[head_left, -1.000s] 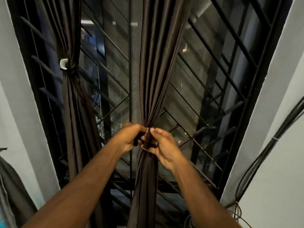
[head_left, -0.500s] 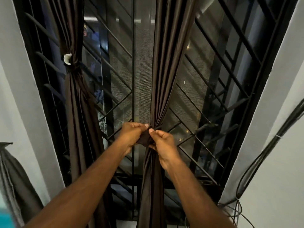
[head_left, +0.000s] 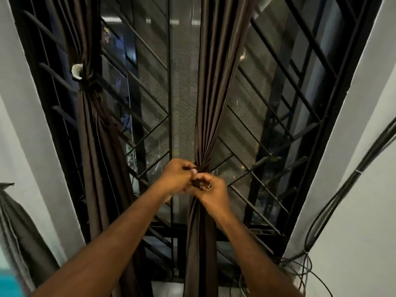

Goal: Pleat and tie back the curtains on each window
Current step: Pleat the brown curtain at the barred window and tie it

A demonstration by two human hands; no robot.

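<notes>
Centrally, both hands [head_left: 194,182] pinching dark tie band [head_left: 196,183] around gathered curtain [head_left: 211,103]

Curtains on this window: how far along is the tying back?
Done: the left curtain is gathered and cinched by a tie with a white end. In hand: the left hand and right hand pinch a dark tie band at the gathered waist of the middle curtain; its knot looks unfinished. Left: securing that band. Other windows are out of view.
</notes>
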